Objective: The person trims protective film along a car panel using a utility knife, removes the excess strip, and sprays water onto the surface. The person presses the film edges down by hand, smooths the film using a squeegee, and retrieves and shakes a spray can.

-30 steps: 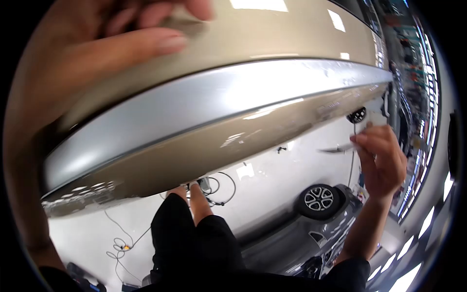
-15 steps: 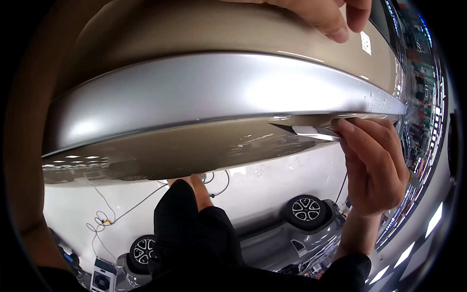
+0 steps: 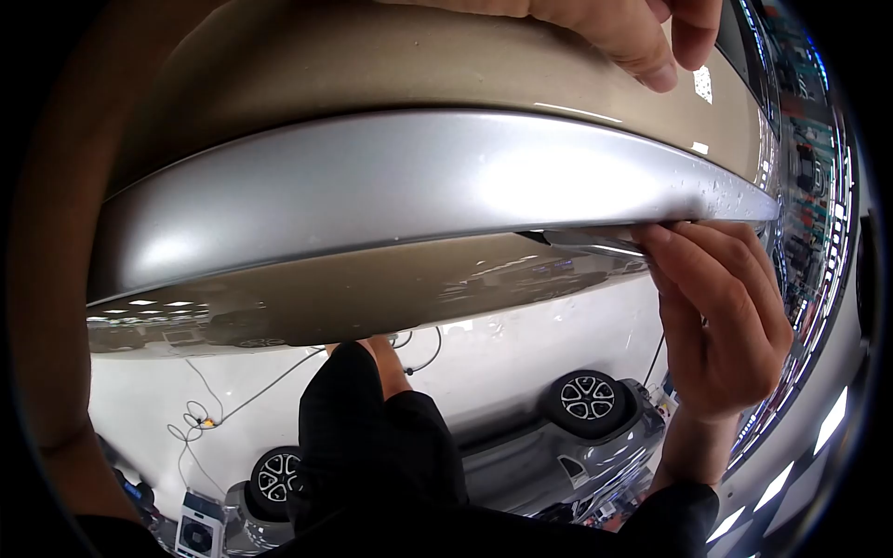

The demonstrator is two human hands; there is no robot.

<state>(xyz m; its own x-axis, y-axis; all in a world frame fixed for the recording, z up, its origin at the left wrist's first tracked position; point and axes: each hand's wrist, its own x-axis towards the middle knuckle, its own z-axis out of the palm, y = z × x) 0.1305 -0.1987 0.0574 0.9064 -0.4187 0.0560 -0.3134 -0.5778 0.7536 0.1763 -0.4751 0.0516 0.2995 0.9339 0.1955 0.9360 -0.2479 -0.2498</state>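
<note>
My right hand (image 3: pixel 721 312) pinches a slim silver craft knife (image 3: pixel 595 244) with a dark pointed blade. The blade tip meets the lower edge of a silver-grey strip (image 3: pixel 372 181), which runs across a glossy beige car body panel (image 3: pixel 363 284). My fingertips touch the strip's edge near its right end, where small droplets or bubbles show. Above the strip, my left hand (image 3: pixel 614 37) hovers over or rests on the upper beige surface (image 3: pixel 372 65); its visible fingers are apart with nothing between them. The rest of that hand is cut off by the frame's top.
Behind my legs (image 3: pixel 372 418) stands a grey car (image 3: pixel 521 465) with black-and-silver wheels (image 3: pixel 586 398). Thin cables (image 3: pixel 260 391) lie on the white floor (image 3: pixel 502 349). A white boxy unit (image 3: pixel 200 525) stands at the lower left.
The craft knife has moved up, bringing its blade from the beige panel against the strip's lower edge. My left fingers have shifted slightly down and right in view.
</note>
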